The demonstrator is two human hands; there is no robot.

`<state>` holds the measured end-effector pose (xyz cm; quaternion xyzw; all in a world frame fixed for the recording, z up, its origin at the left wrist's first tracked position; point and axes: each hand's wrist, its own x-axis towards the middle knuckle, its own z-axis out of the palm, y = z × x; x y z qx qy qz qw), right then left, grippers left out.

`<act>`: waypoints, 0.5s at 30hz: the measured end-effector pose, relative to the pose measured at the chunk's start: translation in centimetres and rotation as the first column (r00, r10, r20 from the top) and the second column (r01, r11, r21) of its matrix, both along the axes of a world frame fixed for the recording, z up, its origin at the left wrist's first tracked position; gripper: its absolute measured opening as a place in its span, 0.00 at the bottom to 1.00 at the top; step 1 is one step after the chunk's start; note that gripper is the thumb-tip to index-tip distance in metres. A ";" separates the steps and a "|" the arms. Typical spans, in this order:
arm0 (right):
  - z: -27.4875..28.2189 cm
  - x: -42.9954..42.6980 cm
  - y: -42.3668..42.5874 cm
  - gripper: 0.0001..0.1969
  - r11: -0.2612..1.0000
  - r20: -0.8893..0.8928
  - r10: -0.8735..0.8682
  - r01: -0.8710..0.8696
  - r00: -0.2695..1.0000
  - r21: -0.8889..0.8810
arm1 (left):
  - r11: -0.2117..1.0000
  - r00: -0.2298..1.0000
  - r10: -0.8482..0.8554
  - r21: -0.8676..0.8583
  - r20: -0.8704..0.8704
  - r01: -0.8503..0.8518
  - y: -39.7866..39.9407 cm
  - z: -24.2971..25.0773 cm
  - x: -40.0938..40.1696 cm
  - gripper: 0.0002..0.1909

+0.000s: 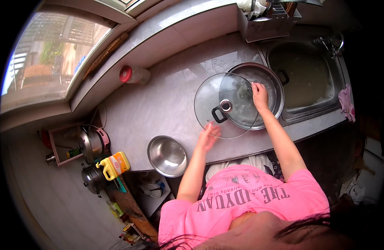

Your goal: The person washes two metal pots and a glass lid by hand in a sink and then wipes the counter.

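Observation:
A round glass lid (207,90) with a black knob (225,106) lies off-centre over the left part of a wide metal pan (273,103). My right hand (260,97) pinches the lid's rim above the pan. At the lid's near left edge is my left hand (208,137), fingers apart and blurred; whether it touches the glass is unclear. Through the lid shows one black side handle (217,114) of the pan, while the other handle (283,77) points toward the sink. Wet, cloudy patches mark the pan's inside.
A steel bowl (167,156) stands at the counter's front edge. Right of the pan, the sink (298,78) holds murky water; a pink cloth (346,103) hangs beside it. A red-lidded jar (134,75) lies by the back wall. Leftward are a yellow jug (114,165) and pots (93,179).

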<state>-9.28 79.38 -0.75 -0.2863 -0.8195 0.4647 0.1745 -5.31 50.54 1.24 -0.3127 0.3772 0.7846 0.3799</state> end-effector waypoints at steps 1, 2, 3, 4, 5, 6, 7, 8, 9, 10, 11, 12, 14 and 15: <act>-0.4 0.2 -0.3 0.13 1.000 0.007 -0.025 0.025 1.000 0.004 | 0.998 0.996 0.055 -0.028 -0.074 -0.057 0.7 0.1 0.9 0.19; -0.7 0.5 -0.4 0.12 0.999 -0.003 -0.038 0.038 0.999 -0.025 | 0.992 0.983 0.107 -0.051 -0.149 -0.116 1.3 0.2 1.7 0.18; -1.2 0.6 -0.2 0.12 0.998 -0.012 -0.060 0.060 0.998 -0.004 | 0.983 0.964 0.152 -0.067 -0.220 -0.170 1.8 0.3 2.1 0.16; -1.7 0.5 0.5 0.12 0.997 -0.023 -0.079 0.080 0.997 0.017 | 0.965 0.952 0.189 -0.136 -0.240 -0.226 2.4 1.1 1.6 0.13; -2.2 0.4 1.4 0.11 0.994 -0.035 -0.098 0.099 0.995 0.039 | 0.968 0.951 0.148 -0.158 -0.273 -0.196 2.2 1.0 1.1 0.12; -3.1 0.3 3.0 0.11 0.991 -0.012 -0.128 0.128 0.992 0.024 | 0.969 0.946 0.109 -0.181 -0.306 -0.170 1.7 1.1 0.6 0.11; -1.6 0.2 2.9 0.13 0.970 0.062 -0.169 0.155 0.984 0.185 | 0.966 0.939 0.071 -0.211 -0.337 -0.149 1.1 1.6 -0.3 0.11; -0.6 0.2 2.1 0.14 0.913 0.121 -0.059 0.005 0.991 0.409 | 0.954 0.940 0.027 -0.273 -0.341 -0.126 0.5 2.2 -1.0 0.15; 0.0 0.7 1.6 0.16 0.786 0.205 0.026 -0.147 0.978 0.600 | 0.947 0.942 -0.036 -0.311 -0.334 -0.075 -0.3 2.4 -1.7 0.17; -0.4 1.0 2.1 0.16 0.786 0.252 0.127 -0.252 0.959 0.564 | 0.939 0.939 -0.098 -0.344 -0.330 -0.023 -0.9 2.6 -2.5 0.20; -1.4 1.4 3.2 0.17 0.775 0.295 0.226 -0.354 0.929 0.523 | 0.926 0.932 -0.160 -0.376 -0.324 0.028 -1.4 2.8 -3.1 0.22; -1.6 1.3 3.8 0.17 0.754 0.332 0.321 -0.451 0.887 0.478 | 0.911 0.935 -0.179 -0.411 -0.306 0.040 -1.3 3.6 -3.5 0.28; -2.2 0.3 5.2 0.17 0.970 0.155 0.168 -0.191 0.974 0.148 | 0.898 0.907 -0.210 -0.439 -0.366 0.031 -0.3 4.5 -4.1 0.30; -2.2 0.0 5.3 0.17 0.997 0.087 0.061 -0.057 0.994 -0.049 | 0.890 0.890 -0.227 -0.455 -0.395 0.025 -0.1 4.9 -4.5 0.32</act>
